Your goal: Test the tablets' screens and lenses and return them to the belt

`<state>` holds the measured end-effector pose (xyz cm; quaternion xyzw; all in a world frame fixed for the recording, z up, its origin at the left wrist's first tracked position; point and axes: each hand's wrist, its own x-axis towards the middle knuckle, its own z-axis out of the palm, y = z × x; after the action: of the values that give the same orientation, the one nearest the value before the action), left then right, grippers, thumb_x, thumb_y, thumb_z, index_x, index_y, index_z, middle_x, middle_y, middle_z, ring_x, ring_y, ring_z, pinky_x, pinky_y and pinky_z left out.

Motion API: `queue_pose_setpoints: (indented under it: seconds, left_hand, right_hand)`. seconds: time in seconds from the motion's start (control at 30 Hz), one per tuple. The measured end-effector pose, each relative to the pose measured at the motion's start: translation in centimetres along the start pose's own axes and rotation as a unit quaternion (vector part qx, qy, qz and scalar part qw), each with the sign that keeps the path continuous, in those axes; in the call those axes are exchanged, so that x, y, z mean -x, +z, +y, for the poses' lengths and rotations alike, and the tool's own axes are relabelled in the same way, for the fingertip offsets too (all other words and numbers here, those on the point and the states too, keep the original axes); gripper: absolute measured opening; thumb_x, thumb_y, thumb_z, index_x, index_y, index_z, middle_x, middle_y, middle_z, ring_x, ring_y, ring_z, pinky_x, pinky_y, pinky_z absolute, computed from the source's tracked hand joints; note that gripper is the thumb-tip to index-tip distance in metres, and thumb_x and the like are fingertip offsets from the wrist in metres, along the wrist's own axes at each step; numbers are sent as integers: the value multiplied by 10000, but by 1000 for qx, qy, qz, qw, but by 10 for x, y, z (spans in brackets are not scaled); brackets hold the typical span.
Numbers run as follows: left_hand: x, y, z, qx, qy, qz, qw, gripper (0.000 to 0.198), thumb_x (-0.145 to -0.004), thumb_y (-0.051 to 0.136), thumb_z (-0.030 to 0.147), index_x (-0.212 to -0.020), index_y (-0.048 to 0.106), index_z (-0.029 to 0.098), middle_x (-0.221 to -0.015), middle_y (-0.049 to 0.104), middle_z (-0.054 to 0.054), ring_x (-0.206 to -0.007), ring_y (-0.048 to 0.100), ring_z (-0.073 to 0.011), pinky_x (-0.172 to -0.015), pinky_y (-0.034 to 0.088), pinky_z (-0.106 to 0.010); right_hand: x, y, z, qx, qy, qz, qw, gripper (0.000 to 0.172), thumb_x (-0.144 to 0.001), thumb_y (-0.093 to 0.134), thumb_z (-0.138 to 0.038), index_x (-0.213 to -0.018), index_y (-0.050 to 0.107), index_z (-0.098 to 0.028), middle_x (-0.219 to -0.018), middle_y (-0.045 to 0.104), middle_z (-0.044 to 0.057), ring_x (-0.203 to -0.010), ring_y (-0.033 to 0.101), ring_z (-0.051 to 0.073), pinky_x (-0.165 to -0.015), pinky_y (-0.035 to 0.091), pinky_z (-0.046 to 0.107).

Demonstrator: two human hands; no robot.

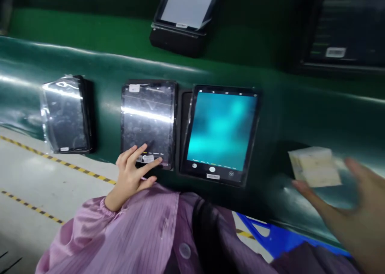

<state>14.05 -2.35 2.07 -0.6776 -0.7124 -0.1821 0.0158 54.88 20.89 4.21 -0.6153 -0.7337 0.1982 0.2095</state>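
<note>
Head view: left hand [130, 176] spread over a dark tablet [147, 125], right hand [357, 206] open about a paper stack [319, 166].

The dark tablet lies at one o'clock from the left hand, the nearer of the two, its long axis running roughly twelve to six on the green tabletop [279, 105]. The left fingers are fanned wide, gripping nothing; their tips appear to rest on the screen's lower end. Just beside it at three o'clock, a lit tablet [222, 125] sits turned slightly clockwise. Beyond, the paper stack lies at ten o'clock from the right hand, between widely parted thumb and finger; blur hides whether they touch it. At nine o'clock, well apart, lies a film-wrapped tablet [66, 113].
</note>
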Motion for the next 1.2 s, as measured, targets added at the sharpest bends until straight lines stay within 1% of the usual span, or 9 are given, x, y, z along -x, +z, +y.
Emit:
queue_pose_setpoints:
  seconds: [0.17,0.27,0.4,0.67,0.87,0.97,1.03,1.13,1.2]
  left_hand:
    - [-38,-5,19,60,70,-61,994,553,-998,467,637,-1420,650,331,-1515,537,-142,-1349,490,-360,-1150,318,-503]
    - [-67,-2,41,75,145,-108,981,559,-1009,462,635,-1419,648,305,-1506,568,-140,-1350,515,-343,-1152,340,-471]
    - [-93,6,65,81,209,-137,965,482,-1001,524,606,-1368,678,334,-1512,598,-73,-1364,525,-303,-1173,338,-416]
    - [-99,13,74,73,215,-164,960,420,-991,600,521,-1334,703,301,-1510,598,-88,-1355,533,-302,-1162,351,-415]
    - [-99,12,75,63,239,-212,945,480,-1004,581,536,-1428,616,314,-1582,516,-97,-1420,494,-314,-1208,319,-463]
    - [-89,1,54,108,148,-158,970,495,-1030,523,528,-1466,567,298,-1600,468,-117,-1468,445,-328,-1240,290,-494]
    - [-76,-8,31,135,-3,-68,989,522,-1030,547,466,-1524,493,306,-1625,417,-117,-1506,399,-338,-1250,291,-522]
    - [-51,-16,-4,152,-251,60,954,650,-995,633,380,-1591,384,316,-1633,393,-123,-1523,376,-335,-1245,323,-546]
    - [-35,-17,-20,180,-334,72,922,750,-967,686,392,-1620,321,335,-1658,358,-123,-1520,384,-333,-1247,336,-547]
  right_hand:
    - [-20,7,20,35,-54,-37,997,779,-817,616,-856,-1472,596,-434,-1282,699,141,-1302,560,483,-1172,273,710]
    - [-28,8,6,-58,-62,-53,995,702,-878,757,-589,-1527,520,-464,-1401,640,54,-1327,544,416,-1238,275,613]
    - [-26,24,-28,-264,-97,-27,959,883,-820,863,-359,-1588,434,-440,-1592,474,44,-1351,563,348,-1096,515,508]
    - [-33,64,-45,-366,-189,-75,908,713,-817,806,-136,-1420,527,-394,-1371,569,58,-1292,616,345,-1045,539,575]
    - [-35,56,-45,-294,-186,-81,934,666,-828,823,-162,-1379,542,-410,-1381,607,53,-1287,612,342,-1036,540,589]
    - [-34,43,-49,-251,-175,-102,947,657,-848,825,-218,-1406,541,-414,-1409,603,68,-1309,593,358,-1052,532,625]
    - [-34,32,-55,-220,-177,-119,952,633,-873,807,-260,-1427,545,-418,-1422,601,75,-1319,586,371,-1049,534,640]
    - [-38,19,-77,-134,-201,-101,965,521,-891,792,-305,-1373,619,-399,-1382,637,68,-1251,628,382,-1010,556,633]
    - [-41,20,-101,-96,-235,-71,965,430,-881,807,-301,-1285,678,-365,-1330,672,65,-1179,666,366,-959,583,591]
